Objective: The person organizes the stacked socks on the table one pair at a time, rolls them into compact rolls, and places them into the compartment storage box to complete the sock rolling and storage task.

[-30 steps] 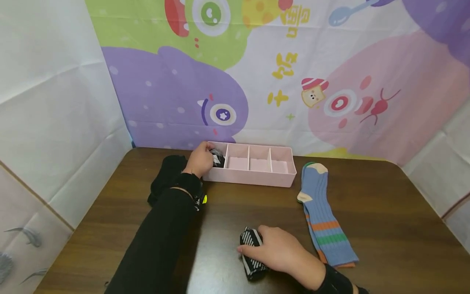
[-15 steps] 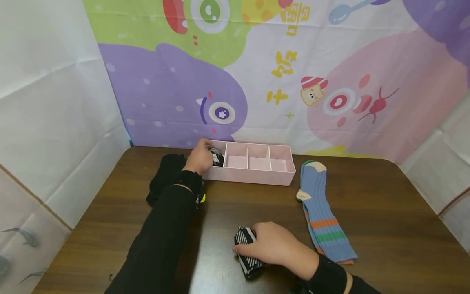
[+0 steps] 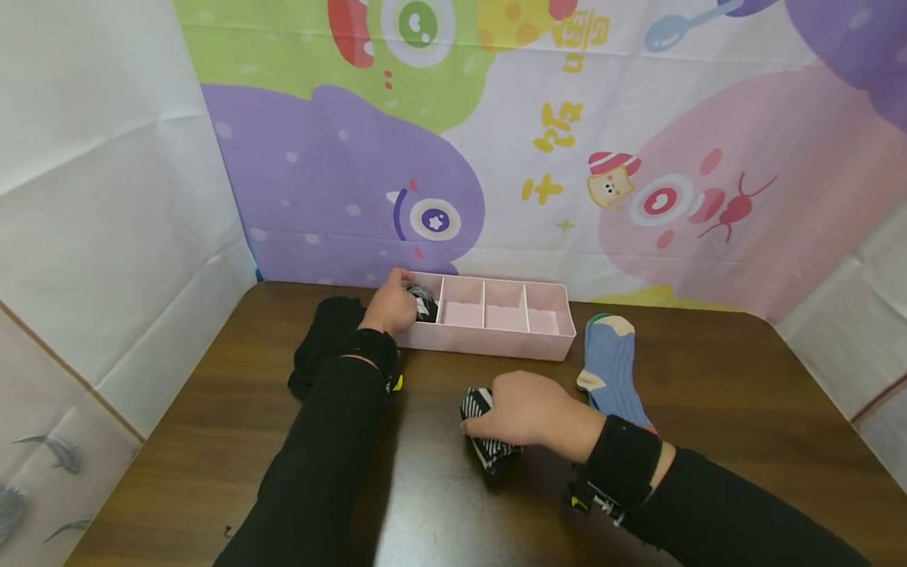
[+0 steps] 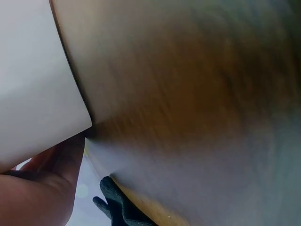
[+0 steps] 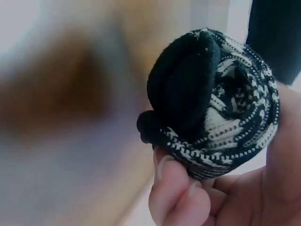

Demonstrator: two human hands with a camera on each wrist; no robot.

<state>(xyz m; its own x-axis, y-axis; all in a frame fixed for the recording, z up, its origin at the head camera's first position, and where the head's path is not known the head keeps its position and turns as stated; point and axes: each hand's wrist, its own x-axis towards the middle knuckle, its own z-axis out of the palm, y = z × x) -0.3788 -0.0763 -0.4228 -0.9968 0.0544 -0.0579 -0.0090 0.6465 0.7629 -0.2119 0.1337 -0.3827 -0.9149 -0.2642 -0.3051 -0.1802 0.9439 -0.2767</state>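
A pair of rolled black-and-white patterned socks (image 3: 492, 453) is in my right hand (image 3: 533, 409), with thumb and fingers round the roll; its coiled end (image 5: 240, 108) shows large in the right wrist view. The hand is over the middle of the table, in front of the box. At the back, my left hand (image 3: 391, 305) holds the left end of a long pink box (image 3: 489, 340) with several compartments in one row. The left wrist view shows the fingers against the box wall (image 4: 37, 84). Another dark rolled bundle with white markings (image 3: 425, 305) sits in the leftmost compartment, partly hidden by that hand.
Flat black socks (image 3: 324, 342) lie left of the box, partly behind the left forearm. Blue ribbed socks (image 3: 611, 370) with cream toe and heel lie to its right, partly covered by the right hand and wrist. A cartoon-printed cloth (image 3: 340, 173) hangs behind the wooden table (image 3: 191, 409).
My right hand has moved forward towards the box with the rolled socks, and its forearm now overlaps the lower part of the blue socks. The left hand stays at the box's left end.
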